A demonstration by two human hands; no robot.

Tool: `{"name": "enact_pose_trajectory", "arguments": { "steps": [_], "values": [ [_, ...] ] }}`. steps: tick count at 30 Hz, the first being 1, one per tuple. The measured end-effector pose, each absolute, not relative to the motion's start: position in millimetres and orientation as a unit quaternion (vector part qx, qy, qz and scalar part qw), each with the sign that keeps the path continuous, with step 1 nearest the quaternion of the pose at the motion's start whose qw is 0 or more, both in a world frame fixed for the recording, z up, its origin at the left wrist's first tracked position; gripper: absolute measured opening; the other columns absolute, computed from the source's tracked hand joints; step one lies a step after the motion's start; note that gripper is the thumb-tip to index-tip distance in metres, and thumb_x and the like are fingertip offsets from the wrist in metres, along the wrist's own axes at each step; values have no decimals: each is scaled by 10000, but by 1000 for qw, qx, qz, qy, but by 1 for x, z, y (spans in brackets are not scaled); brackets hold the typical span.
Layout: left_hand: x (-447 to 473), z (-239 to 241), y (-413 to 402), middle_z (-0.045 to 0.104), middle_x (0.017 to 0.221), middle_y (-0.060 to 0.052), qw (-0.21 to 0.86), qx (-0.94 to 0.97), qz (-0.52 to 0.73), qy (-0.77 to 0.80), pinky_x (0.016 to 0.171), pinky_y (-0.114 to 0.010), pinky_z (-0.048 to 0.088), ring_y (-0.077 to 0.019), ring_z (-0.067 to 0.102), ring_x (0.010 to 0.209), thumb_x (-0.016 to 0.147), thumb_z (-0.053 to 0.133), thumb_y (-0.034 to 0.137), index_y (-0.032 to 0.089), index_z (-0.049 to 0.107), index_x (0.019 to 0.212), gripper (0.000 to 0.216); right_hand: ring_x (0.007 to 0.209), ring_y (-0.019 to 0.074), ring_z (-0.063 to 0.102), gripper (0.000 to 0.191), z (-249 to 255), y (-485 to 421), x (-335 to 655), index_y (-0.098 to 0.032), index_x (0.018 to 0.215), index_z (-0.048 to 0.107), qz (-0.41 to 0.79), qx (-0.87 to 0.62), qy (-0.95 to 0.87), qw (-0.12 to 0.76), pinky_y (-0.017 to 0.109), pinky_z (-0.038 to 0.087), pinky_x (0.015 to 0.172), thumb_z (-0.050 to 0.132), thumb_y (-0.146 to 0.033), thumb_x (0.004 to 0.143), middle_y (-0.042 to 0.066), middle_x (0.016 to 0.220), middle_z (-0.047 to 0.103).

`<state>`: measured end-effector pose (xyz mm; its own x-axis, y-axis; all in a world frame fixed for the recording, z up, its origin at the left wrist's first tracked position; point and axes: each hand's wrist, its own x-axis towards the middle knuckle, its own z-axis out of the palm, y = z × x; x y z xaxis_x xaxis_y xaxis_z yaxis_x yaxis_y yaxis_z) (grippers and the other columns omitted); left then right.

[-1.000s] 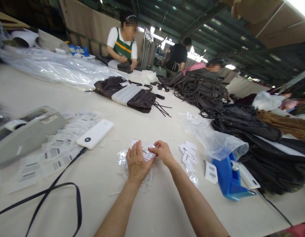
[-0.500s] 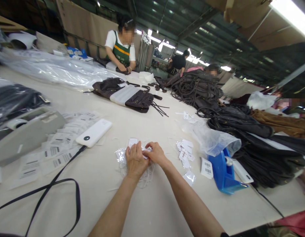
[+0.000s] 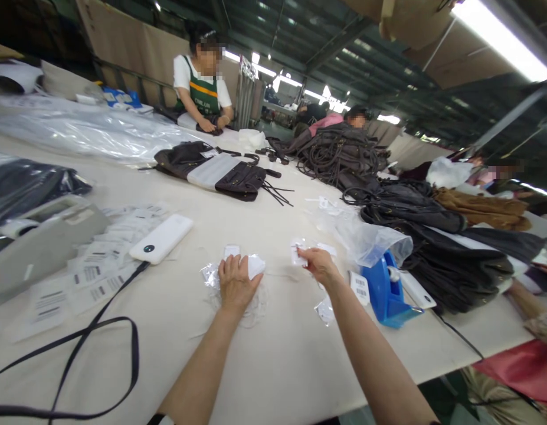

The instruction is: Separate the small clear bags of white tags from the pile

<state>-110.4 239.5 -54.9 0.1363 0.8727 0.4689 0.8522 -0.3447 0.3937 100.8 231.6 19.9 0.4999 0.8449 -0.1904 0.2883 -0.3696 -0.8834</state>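
Note:
My left hand [image 3: 236,284] lies palm down over a small pile of white tags [image 3: 256,265], its fingers stretched flat and the thumb apart. Clear plastic wrap [image 3: 210,275] and thin looped strings [image 3: 254,307] stick out around this hand. To the right, my right hand [image 3: 321,264] is closed in a pinch on a small white tag [image 3: 298,252] in clear plastic. Under and beside that hand lie more white tags [image 3: 327,249], partly hidden by it. Another plastic-wrapped tag [image 3: 325,311] sits nearer to me.
A blue tape dispenser [image 3: 382,292] stands right, beside a barcode label [image 3: 359,287] and a plastic bag [image 3: 374,239]. Dark bags [image 3: 459,277] are heaped behind. A white power bank [image 3: 161,238] with a black cable lies left. One dark bag [image 3: 238,177] lies ahead; co-workers are beyond.
My right hand has moved right, away from my left hand, and now holds a tag over the right-hand tags. My left hand has stayed on its pile. The view has shifted slightly.

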Motion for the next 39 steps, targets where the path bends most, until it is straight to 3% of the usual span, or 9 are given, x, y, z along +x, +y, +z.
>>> {"name": "enact_pose_trajectory", "arguments": {
  "steps": [4, 7, 9, 15, 19, 23, 26, 31, 39],
  "values": [
    [-119, -48, 233, 577, 1106, -136, 13, 757, 306, 577, 1007, -490, 296, -294, 480, 1082, 714, 602, 403, 159, 546, 1064, 431, 986, 291, 538, 219, 17, 209, 128, -167, 797, 580, 177, -809, -388, 405, 365, 436, 743, 676, -251, 619, 121, 961, 611],
    [-129, -46, 225, 581, 1091, -127, 13, 759, 310, 573, 986, -483, 323, -289, 489, 1061, 712, 594, 401, 169, 541, 1052, 415, 1095, 274, 475, 278, 1, 208, 91, -164, 996, 587, 84, -770, -534, 337, 401, 383, 890, 612, -231, 728, 136, 1118, 564],
    [-136, -48, 221, 579, 1095, -124, 15, 759, 317, 568, 974, -473, 344, -289, 490, 1061, 711, 586, 408, 166, 527, 1065, 433, 1065, 241, 497, 339, -10, 215, 52, -169, 1081, 568, 139, -705, -628, 298, 386, 386, 904, 606, -271, 760, 115, 1108, 578],
    [-152, -62, 215, 555, 1101, -160, 11, 755, 384, 531, 975, -439, 388, -281, 484, 1094, 709, 583, 322, 107, 465, 1121, 479, 1071, 234, 477, 568, -24, 236, -16, -275, 1158, 545, 266, -599, -727, 206, 393, 366, 897, 743, -359, 633, 41, 1161, 554],
    [-154, -63, 215, 491, 1194, -196, 22, 749, 401, 528, 995, -463, 383, -312, 427, 1172, 660, 676, 433, 75, 357, 1234, 748, 749, 151, 535, 412, -26, 243, -6, -198, 908, 599, 336, -633, -647, 260, 273, 412, 672, 773, -299, 549, -21, 792, 585],
    [-155, -61, 214, 483, 1216, -187, 39, 757, 373, 535, 1015, -456, 368, -312, 420, 1179, 619, 727, 440, 94, 392, 1215, 766, 498, 92, 431, 288, -26, 241, 6, -185, 641, 494, 445, -634, -525, 352, 209, 314, 461, 729, -318, 538, -79, 535, 453],
    [-156, -59, 214, 486, 1223, -173, 44, 755, 358, 548, 1010, -446, 374, -306, 427, 1174, 614, 732, 448, 115, 437, 1179, 719, 444, 84, 401, 317, -26, 238, 9, -187, 593, 465, 499, -618, -456, 402, 205, 271, 410, 709, -375, 518, -73, 498, 448],
    [-155, -56, 213, 508, 1224, -157, 29, 750, 328, 574, 1016, -471, 352, -312, 444, 1159, 599, 736, 479, 134, 475, 1160, 709, 469, 65, 355, 326, -22, 237, 16, -178, 528, 474, 423, -631, -432, 486, 201, 262, 439, 718, -390, 491, -74, 481, 419],
    [-155, -56, 213, 502, 1256, -151, 25, 751, 325, 574, 1036, -480, 319, -298, 445, 1180, 612, 713, 523, 152, 442, 1222, 763, 565, 122, 466, 392, -17, 230, 83, -164, 681, 586, 344, -649, -352, 580, 249, 359, 530, 711, -485, 495, -20, 614, 538]
  ]
}}
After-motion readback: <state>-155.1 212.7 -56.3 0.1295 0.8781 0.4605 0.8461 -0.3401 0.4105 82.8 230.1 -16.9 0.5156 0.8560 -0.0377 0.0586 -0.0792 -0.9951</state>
